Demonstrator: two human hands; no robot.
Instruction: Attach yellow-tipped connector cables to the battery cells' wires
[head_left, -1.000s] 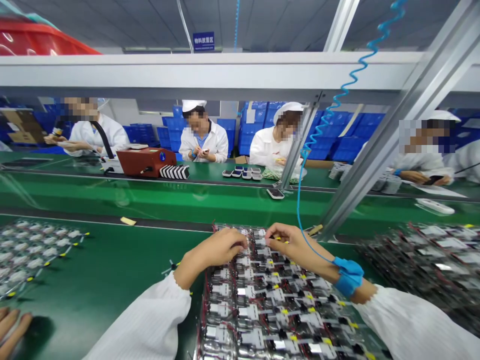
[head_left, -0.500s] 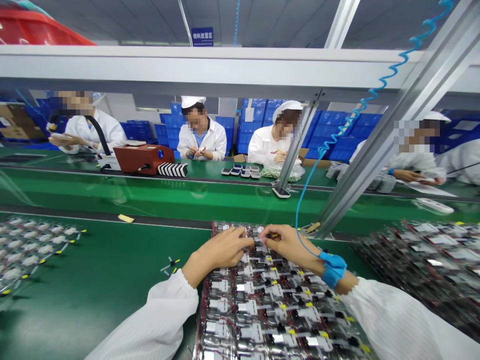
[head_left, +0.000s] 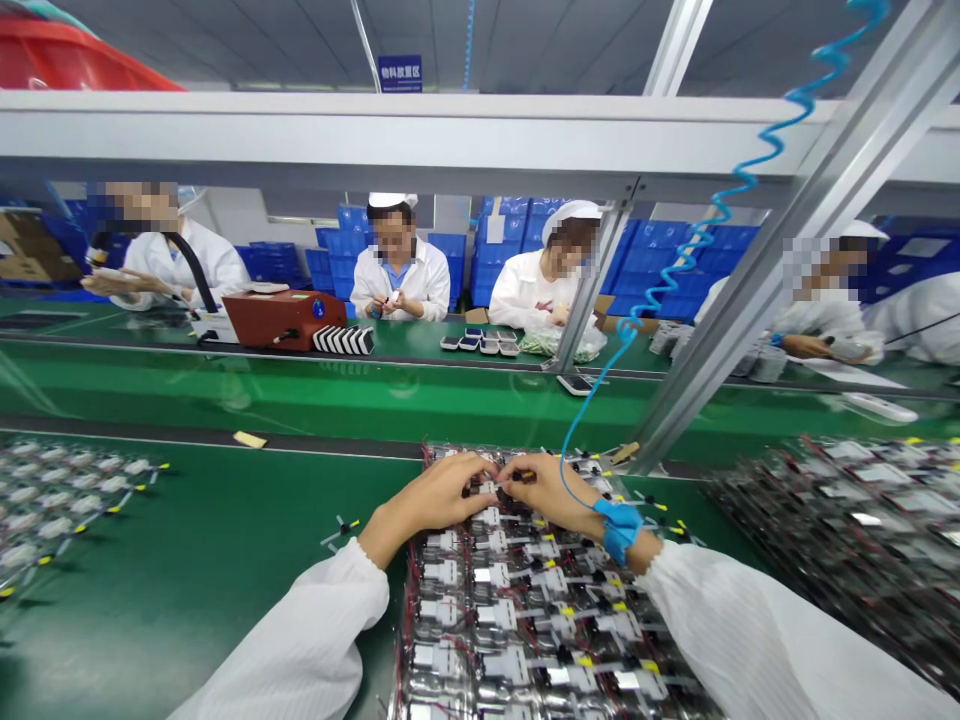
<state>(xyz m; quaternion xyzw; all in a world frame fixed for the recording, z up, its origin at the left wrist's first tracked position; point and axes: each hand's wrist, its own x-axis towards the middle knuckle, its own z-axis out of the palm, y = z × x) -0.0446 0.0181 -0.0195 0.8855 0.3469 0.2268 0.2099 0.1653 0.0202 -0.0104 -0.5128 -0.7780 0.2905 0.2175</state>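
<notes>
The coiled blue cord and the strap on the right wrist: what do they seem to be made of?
The coiled cord looks like glossy blue plastic, shining along its coils. The wrist strap looks like matte blue fabric, creased, though rubber is possible.

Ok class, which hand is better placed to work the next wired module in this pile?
Probably the right hand: its fingertips are on a small black connector among the wired modules, mid-pile, while the left hand sits nearer the pile's left edge.
</notes>
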